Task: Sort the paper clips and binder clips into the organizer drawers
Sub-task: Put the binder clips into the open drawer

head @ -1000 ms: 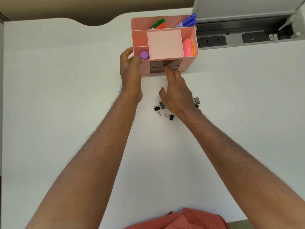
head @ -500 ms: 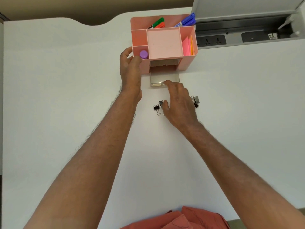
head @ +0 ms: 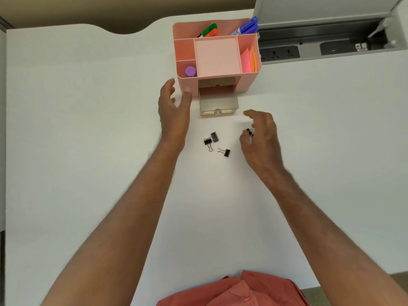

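The pink organizer (head: 249, 82) stands at the back of the white desk. Its lower clear drawer (head: 218, 103) is pulled out toward me, while the upper drawer (head: 217, 81) stays in. Three black binder clips (head: 212, 139) (head: 225, 152) lie loose in front of the drawer. Another clip (head: 250, 131) shows between the thumb and fingers of my right hand (head: 260, 138), which hovers over it with fingers apart. My left hand (head: 174, 109) is open beside the organizer's front left corner, just off it.
Markers (head: 208, 30), a purple-capped tube (head: 190, 71) and sticky notes (head: 248, 59) fill the organizer's top compartments. An open cable tray with sockets (head: 280, 53) sits behind on the right. The desk's curved back edge (head: 123, 32) runs at the upper left.
My right hand pulled the lower drawer out, let go and moved right and back over a clip. My left hand came off the organizer's corner and opened.
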Available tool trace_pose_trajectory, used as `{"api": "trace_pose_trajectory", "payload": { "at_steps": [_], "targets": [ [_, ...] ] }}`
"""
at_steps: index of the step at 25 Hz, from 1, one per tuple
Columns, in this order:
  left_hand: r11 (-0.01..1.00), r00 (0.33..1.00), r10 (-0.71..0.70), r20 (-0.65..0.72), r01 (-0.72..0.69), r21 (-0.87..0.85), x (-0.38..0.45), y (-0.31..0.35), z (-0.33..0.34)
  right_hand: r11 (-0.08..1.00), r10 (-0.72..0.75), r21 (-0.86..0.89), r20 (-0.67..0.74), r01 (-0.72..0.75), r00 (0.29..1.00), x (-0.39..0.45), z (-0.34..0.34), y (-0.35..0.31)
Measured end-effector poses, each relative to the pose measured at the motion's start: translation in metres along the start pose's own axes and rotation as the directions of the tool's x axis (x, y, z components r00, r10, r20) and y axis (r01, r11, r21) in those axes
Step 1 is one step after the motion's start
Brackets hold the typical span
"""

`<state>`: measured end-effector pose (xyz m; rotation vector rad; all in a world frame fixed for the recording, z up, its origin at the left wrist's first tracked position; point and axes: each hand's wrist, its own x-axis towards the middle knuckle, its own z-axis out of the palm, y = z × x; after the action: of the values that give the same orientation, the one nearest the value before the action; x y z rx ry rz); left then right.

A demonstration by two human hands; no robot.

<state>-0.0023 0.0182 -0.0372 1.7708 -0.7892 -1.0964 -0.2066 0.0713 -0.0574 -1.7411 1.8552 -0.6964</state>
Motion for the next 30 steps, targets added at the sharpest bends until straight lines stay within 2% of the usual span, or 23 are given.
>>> {"api": "trace_pose_trajectory", "payload": {
  "at_steps": [2,4,7,11,13,16,23,27,30],
  "targets": [
    [0.989,0.996,0.09,-0.002,-0.089,0.12,-0.025,-0.023,-0.003,0.997,0.072,0.014,-0.039,-0.072,0.997,-0.01,-0.01,0.017],
    [0.954,0.981,0.148,0.127,-0.176,0.242,-0.05,-0.046,-0.005,0.994,0.113,0.005,-0.032,-0.113,0.993,-0.021,-0.016,0.029],
    [0.784,0.892,0.229,0.391,-0.407,0.469,-0.068,-0.071,-0.007,0.992,0.123,0.0,0.028,-0.123,0.992,-0.035,-0.019,0.038],
    [0.621,0.83,0.197,0.522,-0.517,0.589,-0.062,-0.061,-0.005,0.994,0.097,-0.06,0.012,-0.096,0.995,-0.042,-0.017,0.03],
    [0.579,0.82,0.2,0.536,-0.54,0.611,-0.057,-0.058,-0.004,0.994,0.079,-0.074,0.056,-0.075,0.995,-0.048,-0.013,0.027],
    [0.575,0.825,0.2,0.528,-0.535,0.619,-0.053,-0.057,-0.002,0.993,0.054,-0.111,0.124,-0.041,0.991,-0.055,-0.008,0.029],
    [0.538,0.847,0.222,0.484,-0.52,0.664,-0.057,-0.053,0.005,0.99,0.066,-0.136,0.163,-0.044,0.984,-0.049,-0.009,0.027],
    [0.547,0.873,0.239,0.425,-0.482,0.684,-0.066,-0.052,0.009,0.976,0.119,-0.202,0.195,-0.079,0.973,-0.043,-0.013,0.021],
    [0.59,0.889,0.242,0.389,-0.454,0.668,-0.073,-0.055,0.009,0.953,0.158,-0.284,0.184,-0.101,0.97,-0.042,-0.011,0.016]
  ]
}}
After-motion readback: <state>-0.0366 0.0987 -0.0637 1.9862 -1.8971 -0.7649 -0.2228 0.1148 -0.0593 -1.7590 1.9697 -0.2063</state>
